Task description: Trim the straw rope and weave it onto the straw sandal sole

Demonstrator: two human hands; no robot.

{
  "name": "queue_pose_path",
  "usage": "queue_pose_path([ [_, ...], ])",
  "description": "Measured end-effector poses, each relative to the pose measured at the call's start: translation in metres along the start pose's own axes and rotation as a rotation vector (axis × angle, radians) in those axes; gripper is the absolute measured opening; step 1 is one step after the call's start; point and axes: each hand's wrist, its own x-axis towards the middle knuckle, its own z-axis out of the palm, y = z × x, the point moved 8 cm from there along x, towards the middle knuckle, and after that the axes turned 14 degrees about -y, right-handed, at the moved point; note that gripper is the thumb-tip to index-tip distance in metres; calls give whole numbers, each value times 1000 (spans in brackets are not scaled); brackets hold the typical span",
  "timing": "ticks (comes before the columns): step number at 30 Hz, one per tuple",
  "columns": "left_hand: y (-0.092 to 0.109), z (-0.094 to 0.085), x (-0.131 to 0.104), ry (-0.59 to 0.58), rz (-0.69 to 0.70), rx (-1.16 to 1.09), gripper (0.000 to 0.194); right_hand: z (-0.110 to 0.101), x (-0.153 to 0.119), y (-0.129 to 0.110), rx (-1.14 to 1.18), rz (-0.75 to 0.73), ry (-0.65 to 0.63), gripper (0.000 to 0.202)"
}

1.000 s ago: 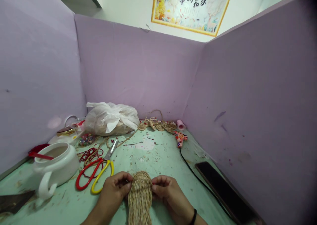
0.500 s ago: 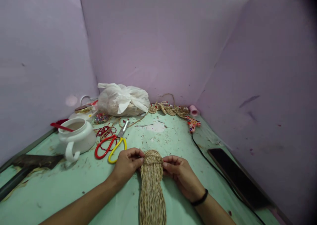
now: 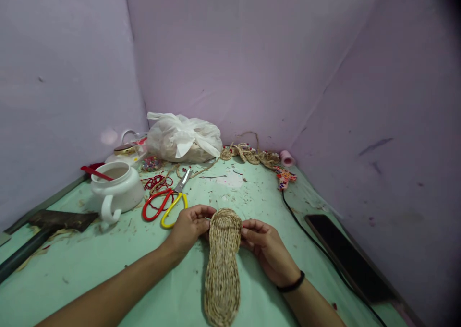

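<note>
A sole-shaped piece of braided straw [image 3: 222, 269] lies lengthwise in front of me, its narrower end toward the far side slightly raised. My left hand [image 3: 190, 228] pinches the left edge of its far end between thumb and fingers. On the opposite edge, my right hand [image 3: 268, 248], with a black band at the wrist, pinches the same end. Scissors [image 3: 171, 197] with one red and one yellow handle lie just beyond my left hand. Some of the fingertips are hidden behind the straw.
To the left stand a white pot [image 3: 118, 187] with a red-handled tool and a hammer-like tool [image 3: 54, 226]. A tied plastic bag [image 3: 185, 139], coiled straw pieces [image 3: 252, 155] and a pink spool [image 3: 286, 158] line the back. On the right are a black cable [image 3: 306, 236] and a dark slab [image 3: 345, 255].
The whole scene has shifted slightly as my view moved, so the near rounded end of the straw sole now shows. Both hands keep their pinch on its far end.
</note>
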Motion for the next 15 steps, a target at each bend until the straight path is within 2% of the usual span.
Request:
queue_pose_path([
  [8, 0, 5, 1, -7, -48, 70, 32, 1, -1, 0, 8, 8, -20, 20],
  [15, -6, -2, 3, 80, -80, 73, 15, 1, -1, 0, 0, 1, 3, 18],
])
